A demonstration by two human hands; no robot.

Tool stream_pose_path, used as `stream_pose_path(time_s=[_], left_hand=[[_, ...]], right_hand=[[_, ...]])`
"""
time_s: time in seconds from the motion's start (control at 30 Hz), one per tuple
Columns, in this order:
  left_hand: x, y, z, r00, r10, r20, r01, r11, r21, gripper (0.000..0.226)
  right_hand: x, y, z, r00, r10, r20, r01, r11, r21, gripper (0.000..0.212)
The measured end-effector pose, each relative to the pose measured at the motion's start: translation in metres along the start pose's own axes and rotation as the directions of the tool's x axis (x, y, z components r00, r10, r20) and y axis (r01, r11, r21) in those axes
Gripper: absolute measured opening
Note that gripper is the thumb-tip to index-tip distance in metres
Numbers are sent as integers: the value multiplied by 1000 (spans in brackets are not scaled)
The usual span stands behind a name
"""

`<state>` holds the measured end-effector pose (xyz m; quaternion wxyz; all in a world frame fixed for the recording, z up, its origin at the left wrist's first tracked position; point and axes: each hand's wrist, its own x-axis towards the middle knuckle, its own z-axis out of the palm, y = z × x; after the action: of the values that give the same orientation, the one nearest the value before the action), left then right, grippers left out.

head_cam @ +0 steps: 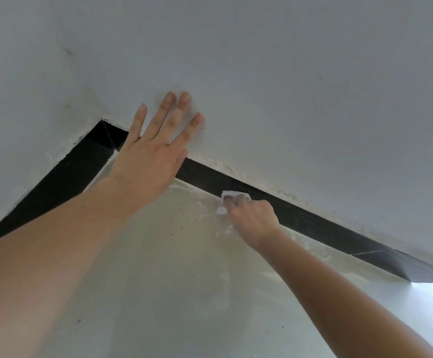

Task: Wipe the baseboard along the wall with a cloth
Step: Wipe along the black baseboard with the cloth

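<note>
A black baseboard (313,226) runs along the foot of the white wall (287,86) from a corner at upper left down to the right. My right hand (251,218) grips a small white cloth (232,196) and holds it against the baseboard, low near the floor. My left hand (153,151) lies flat on the wall above the baseboard near the corner, fingers straight and spread, and it covers a stretch of the baseboard.
A second black baseboard strip (55,187) runs from the corner down the left wall. The pale floor (184,293) shows white dust and specks near the wall. A bright patch of light (432,289) lies at the right edge.
</note>
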<state>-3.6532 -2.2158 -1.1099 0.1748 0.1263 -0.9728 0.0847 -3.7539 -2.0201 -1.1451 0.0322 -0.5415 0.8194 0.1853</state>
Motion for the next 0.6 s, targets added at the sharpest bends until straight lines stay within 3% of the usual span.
stream_pose_path(time_s=[0.2, 0.43, 0.53, 0.6], left_hand=[[-1, 8, -5, 998, -43, 54, 43, 999, -4, 63], [-3, 11, -17, 993, -63, 103, 60, 998, 33, 75], [-17, 10, -34, 962, -128, 243, 126, 992, 24, 80], [-28, 10, -54, 884, -176, 433, 174, 984, 43, 75]], right_hand=[[-43, 17, 21, 940, 289, 184, -321, 929, 184, 35], [-65, 12, 4, 951, 239, 196, -285, 924, 254, 27], [-70, 9, -17, 950, 237, 203, -297, 886, 355, 27], [-76, 8, -40, 947, 245, 206, -313, 841, 441, 26]])
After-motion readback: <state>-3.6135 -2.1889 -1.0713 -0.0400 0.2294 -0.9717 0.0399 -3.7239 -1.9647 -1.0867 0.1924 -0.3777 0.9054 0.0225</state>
